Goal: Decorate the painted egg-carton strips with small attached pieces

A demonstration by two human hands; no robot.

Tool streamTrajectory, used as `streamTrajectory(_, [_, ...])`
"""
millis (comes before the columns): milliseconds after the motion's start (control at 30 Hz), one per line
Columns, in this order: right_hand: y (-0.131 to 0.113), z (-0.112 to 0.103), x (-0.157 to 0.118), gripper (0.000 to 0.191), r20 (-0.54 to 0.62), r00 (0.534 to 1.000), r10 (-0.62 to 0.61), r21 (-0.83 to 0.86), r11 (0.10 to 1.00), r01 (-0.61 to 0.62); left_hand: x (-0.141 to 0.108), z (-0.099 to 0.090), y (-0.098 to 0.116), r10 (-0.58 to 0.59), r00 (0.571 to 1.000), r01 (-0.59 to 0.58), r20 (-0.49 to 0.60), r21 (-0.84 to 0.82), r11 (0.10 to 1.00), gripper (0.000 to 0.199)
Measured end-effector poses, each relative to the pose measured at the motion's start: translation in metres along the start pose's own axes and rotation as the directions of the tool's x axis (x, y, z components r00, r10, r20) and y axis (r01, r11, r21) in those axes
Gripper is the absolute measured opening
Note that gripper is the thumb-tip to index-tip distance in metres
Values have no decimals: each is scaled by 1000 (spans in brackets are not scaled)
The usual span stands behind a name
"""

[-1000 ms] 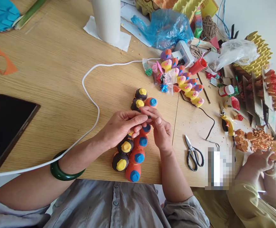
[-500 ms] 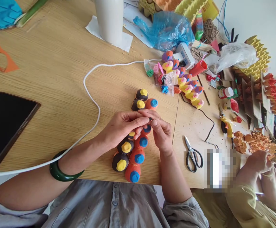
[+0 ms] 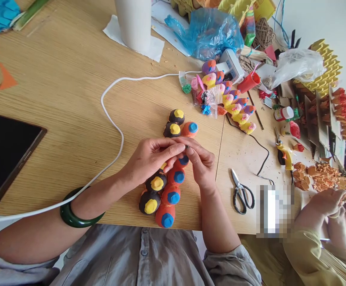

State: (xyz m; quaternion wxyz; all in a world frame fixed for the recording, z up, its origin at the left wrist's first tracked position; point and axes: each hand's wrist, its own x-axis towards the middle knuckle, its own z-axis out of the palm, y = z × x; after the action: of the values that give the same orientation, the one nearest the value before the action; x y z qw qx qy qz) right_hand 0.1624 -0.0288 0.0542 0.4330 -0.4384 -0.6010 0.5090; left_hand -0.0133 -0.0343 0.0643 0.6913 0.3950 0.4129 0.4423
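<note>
Wooden tabletop (image 3: 56, 103), viewed from above its near edge. Over it the right hand (image 3: 201, 165) has thumb and forefinger brought together on a small dark piece (image 3: 187, 147), too small for its shape to be told; the left hand (image 3: 150, 157) has its fingers bunched against the piece, though whether they grip it cannot be told. Such a two-handed hold presumably steadies so slight an object. Beneath, two touching rows run inward from close to the near edge: black domes (image 3: 156, 182) capped in yellow and orange domes (image 3: 178, 177) capped in blue, rounded, with uneven caps, probably set there for easy reach. Rightward, scissors (image 3: 238, 186) lie with handles toward the near edge.
</note>
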Motion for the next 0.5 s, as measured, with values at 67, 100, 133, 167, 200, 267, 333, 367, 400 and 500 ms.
streamTrajectory(67, [-3, 0, -1, 27, 18, 1000, -9, -11, 1000, 9, 1, -1, -2, -13, 1000, 13, -16, -24, 1000, 27])
streamTrajectory(100, [-4, 0, -1, 28, 27, 1000, -14, -21, 1000, 15, 1, -1, -3, -17, 1000, 16, -26, -31, 999, 26])
streamTrajectory(133, [-4, 0, -1, 29, 32, 999, -16, -33, 999, 17, 1, -1, -4, -20, 999, 19, -32, -38, 999, 26])
streamTrajectory(167, [-5, 0, -1, 29, 32, 999, -16, -44, 999, 17, 1, -1, -4, -22, 999, 20, -33, -46, 999, 26])
streamTrajectory(200, [-5, 0, -1, 29, 28, 1000, -13, -52, 999, 15, 1, -1, -4, -23, 999, 22, -31, -54, 998, 27])
streamTrajectory(267, [-5, 1, -1, 29, 14, 1000, 0, -52, 999, 1, 2, -1, -4, -22, 999, 21, -24, -69, 997, 28])
streamTrajectory(333, [-5, 1, -1, 29, 3, 1000, 16, -42, 999, -16, 2, -1, -4, -19, 1000, 18, -16, -75, 997, 30])
streamTrajectory(367, [-6, 1, -1, 29, -1, 1000, 25, -38, 999, -25, 2, -1, -4, -14, 1000, 13, -17, -75, 997, 30])
streamTrajectory(400, [-7, 2, -1, 28, -3, 999, 33, -35, 999, -33, 1, -2, -4, -8, 1000, 7, -18, -73, 997, 29])
streamTrajectory(500, [-8, 2, -1, 27, -2, 999, 41, -28, 999, -41, 1, -2, -4, 8, 1000, -9, -24, -76, 997, 24])
